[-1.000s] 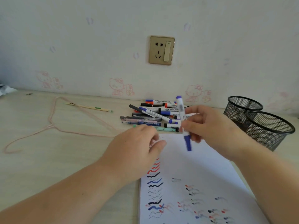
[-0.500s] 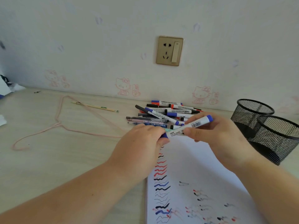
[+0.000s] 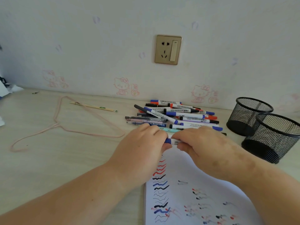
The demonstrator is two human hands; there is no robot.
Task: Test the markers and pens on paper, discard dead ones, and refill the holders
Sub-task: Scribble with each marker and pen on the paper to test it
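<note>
I hold a blue whiteboard marker level above the top edge of the white paper. My left hand grips its blue cap end, and my right hand grips the white barrel. Most of the marker is hidden by my fingers. The paper bears red, blue and black test squiggles. Just beyond my hands lies a pile of markers and pens on the desk. Two black mesh holders stand at the right, one farther back and one nearer.
A pink wire hanger lies on the wooden desk to the left, with a thin wooden stick behind it. A wall socket sits above the pile. Crumpled white paper lies at the far left edge.
The marker went from upright in my right hand to level. My left hand came up and took hold of its cap end, and both hands closed in around it.
</note>
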